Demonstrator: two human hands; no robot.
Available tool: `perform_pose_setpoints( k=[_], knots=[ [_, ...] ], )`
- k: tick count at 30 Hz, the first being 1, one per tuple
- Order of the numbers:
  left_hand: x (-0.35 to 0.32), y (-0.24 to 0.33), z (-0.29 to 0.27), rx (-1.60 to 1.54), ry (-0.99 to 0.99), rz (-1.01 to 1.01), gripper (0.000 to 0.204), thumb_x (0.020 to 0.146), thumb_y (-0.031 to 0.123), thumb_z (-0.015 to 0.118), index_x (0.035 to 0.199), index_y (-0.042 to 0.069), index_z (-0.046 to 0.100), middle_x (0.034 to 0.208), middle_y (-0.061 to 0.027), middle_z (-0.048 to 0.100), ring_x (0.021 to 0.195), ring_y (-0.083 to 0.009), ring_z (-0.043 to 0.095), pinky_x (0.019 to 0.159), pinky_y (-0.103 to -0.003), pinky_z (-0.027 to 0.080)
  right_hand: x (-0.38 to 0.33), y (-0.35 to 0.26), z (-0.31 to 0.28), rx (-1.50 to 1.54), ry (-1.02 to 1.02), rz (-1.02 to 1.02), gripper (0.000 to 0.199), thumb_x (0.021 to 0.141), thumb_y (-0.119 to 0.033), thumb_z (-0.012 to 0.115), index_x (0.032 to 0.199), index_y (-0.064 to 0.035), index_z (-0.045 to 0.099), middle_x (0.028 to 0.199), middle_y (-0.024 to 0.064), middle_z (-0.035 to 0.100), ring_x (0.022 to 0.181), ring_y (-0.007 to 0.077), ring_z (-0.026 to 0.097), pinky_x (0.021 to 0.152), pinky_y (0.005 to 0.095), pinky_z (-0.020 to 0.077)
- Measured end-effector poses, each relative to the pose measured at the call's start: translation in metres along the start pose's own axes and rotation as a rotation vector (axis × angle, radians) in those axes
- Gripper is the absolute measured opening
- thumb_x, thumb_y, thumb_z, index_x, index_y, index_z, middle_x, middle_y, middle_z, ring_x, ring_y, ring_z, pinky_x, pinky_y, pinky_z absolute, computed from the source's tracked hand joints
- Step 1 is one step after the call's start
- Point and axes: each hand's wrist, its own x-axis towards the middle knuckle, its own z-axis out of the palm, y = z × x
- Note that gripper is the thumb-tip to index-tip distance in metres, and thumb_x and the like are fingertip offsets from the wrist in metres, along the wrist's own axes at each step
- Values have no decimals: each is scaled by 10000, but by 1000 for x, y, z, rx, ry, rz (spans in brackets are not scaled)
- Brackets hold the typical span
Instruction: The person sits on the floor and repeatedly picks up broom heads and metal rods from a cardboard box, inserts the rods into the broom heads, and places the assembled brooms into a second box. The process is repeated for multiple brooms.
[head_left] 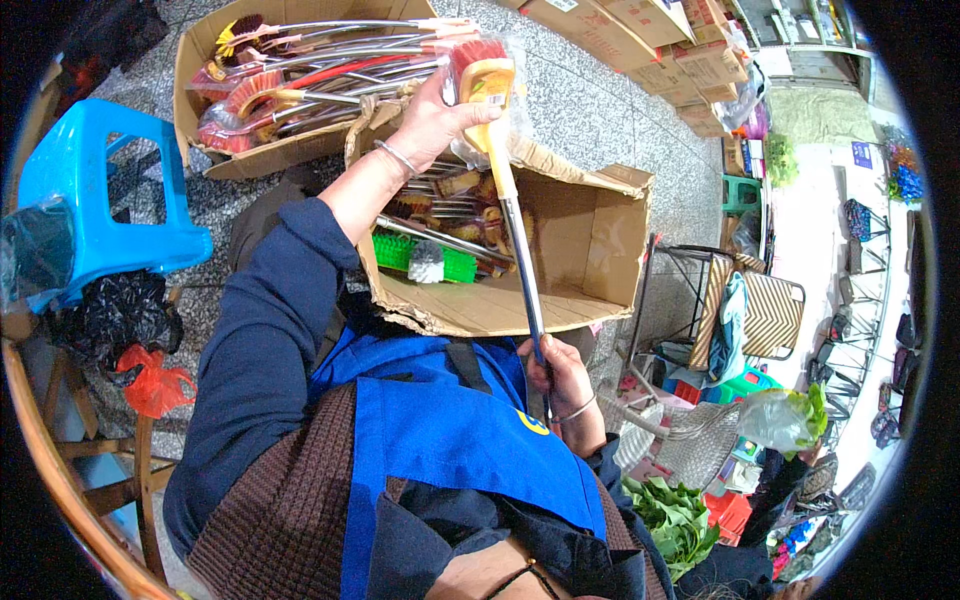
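A long-handled brush (522, 262) slants across the open carton, with a yellow plastic head, red bristles and a shiny metal shaft. My left hand (432, 122) is closed at its head, with the thumb over the yellow part and clear plastic film around the bristles. Lower down, my right hand (563, 376) is wrapped round the shaft near its end. Beneath the brush stands the cardboard carton (600, 235) with a torn rim, partly filled with similar brushes (455, 205). Inside it, a green-bristled brush (440, 262) with a white tuft lies at the near left.
Behind to the left, another carton (240, 160) holds several bagged brushes (330, 75). A blue plastic stool (85, 190) stands at left, near a black plastic bag (125, 325). Stacked boxes (640, 45) line the far right. A folding chair (765, 310) and leafy greens (670, 525) are on the right.
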Motion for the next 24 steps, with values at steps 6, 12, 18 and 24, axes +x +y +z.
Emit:
perform_pose_setpoints(
  k=[6, 12, 18, 24],
  knots=[
    [0, 7, -1, -23, -72, -46, 634, 742, 112, 775, 1292, 49, 465, 1156, -58, 588, 1064, -152, 565, 936, -307, 460, 1, 9, 6, 169, -101, 103, 421, 936, -427, 530, 915, -12, 600, 556, -18, 441, 444, 62, 343, 403, 217, 244],
    [0, 8, -1, -13, -123, -11, 632, 745, 111, 771, 1287, 26, 458, 1149, -65, 590, 1055, -154, 575, 931, -298, 465, 3, 16, 5, 273, -205, 187, 438, 943, -453, 505, 930, -24, 595, 572, -20, 442, 446, 61, 329, 403, 213, 249],
    [3, 3, -4, 40, -44, -35, 567, 736, 31, 760, 1236, 12, 495, 1122, -80, 613, 1028, -163, 595, 912, -313, 486, 7, 17, 3, 310, -263, 193, 429, 949, -446, 494, 937, -28, 588, 590, -19, 445, 466, 66, 345, 422, 212, 272],
    [9, -8, -4, -90, 124, 18, 629, 709, 0, 773, 1262, 63, 482, 1144, -51, 589, 1024, -156, 583, 887, -318, 509, 10, 19, -18, -366, 181, -182, 217, 918, -210, 577, 932, 3, 613, 696, -16, 524, 649, 65, 447, 592, 218, 380]
  ],
)
